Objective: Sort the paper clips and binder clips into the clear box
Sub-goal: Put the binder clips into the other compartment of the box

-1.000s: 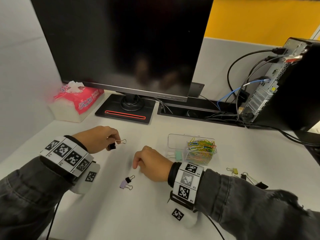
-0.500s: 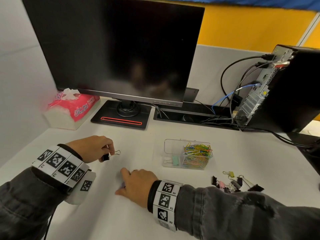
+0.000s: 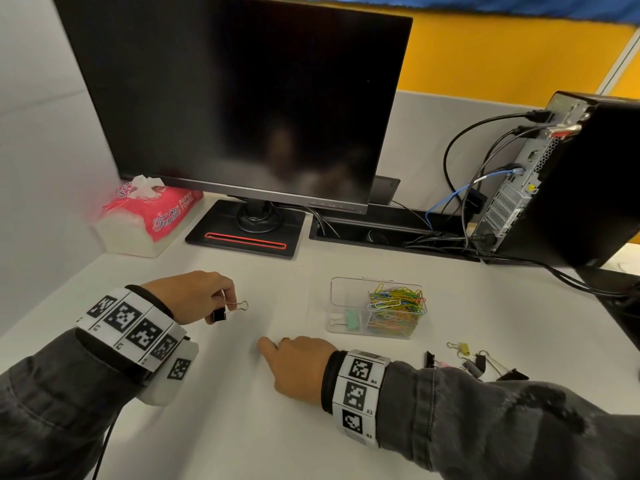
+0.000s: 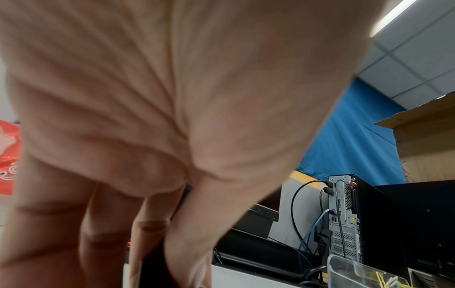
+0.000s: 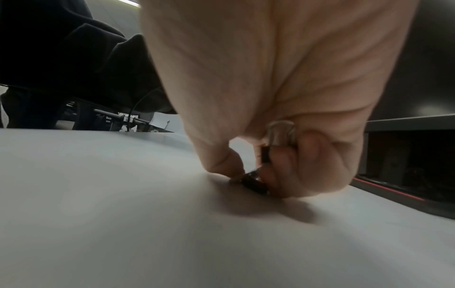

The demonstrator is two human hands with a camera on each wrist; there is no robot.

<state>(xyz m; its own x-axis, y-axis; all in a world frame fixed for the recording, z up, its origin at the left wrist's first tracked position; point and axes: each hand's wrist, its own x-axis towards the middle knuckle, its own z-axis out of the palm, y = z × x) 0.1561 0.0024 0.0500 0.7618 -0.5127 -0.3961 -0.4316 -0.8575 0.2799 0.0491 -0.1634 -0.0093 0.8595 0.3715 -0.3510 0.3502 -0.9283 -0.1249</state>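
Note:
My left hand [image 3: 221, 308] hovers above the white desk, pinching a black binder clip [image 3: 219, 315] whose wire handle sticks out to the right. My right hand [image 3: 273, 349] lies knuckles-up on the desk. The right wrist view shows its thumb and curled fingers [image 5: 290, 171] pinching a small black binder clip [image 5: 255, 183] against the desk. The clear box [image 3: 337, 296] stands right of both hands, with coloured paper clips [image 3: 398, 303] in its right compartment and a green binder clip [image 3: 352, 320] in its left one. In the left wrist view the palm hides the held clip.
Several loose binder clips [image 3: 478, 363] lie by my right sleeve. A monitor [image 3: 242, 98] on its stand, a pink tissue pack [image 3: 152, 213], a cable tray and a computer tower [image 3: 571, 174] with cables line the back.
My right hand slid left and nearer to me, onto the purple and black clips, which it now covers. The left hand kept hold of its black clip, nearly still.

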